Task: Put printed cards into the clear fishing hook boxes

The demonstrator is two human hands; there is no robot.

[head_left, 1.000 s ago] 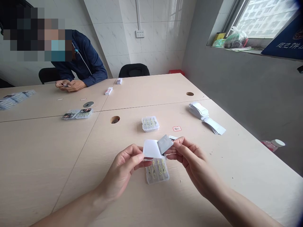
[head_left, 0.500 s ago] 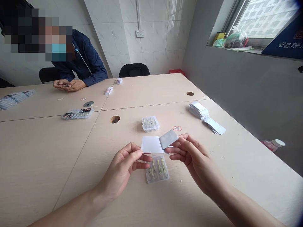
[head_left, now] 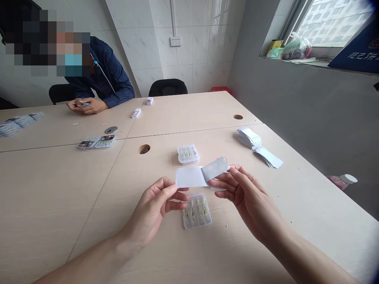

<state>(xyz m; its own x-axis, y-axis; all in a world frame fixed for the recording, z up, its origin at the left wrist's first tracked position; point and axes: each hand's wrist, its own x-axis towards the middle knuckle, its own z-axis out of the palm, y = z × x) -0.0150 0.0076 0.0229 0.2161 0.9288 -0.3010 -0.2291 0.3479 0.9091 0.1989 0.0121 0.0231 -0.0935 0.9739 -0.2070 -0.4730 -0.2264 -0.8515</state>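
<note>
Left hand (head_left: 158, 201) pinches left end of white sheet (head_left: 191, 177) over bench (head_left: 44, 185) near clear box (head_left: 197, 217), right hand (head_left: 248, 191) pinches grey flap (head_left: 215, 169), so I'd draw it back low and evenly, sheet taut.

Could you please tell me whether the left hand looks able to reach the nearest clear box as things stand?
Probably yes: the left hand is close beside the clear box, with nothing visibly blocking it. It is pinching the white sheet, though, so grasping would likely mean releasing that first.
</note>
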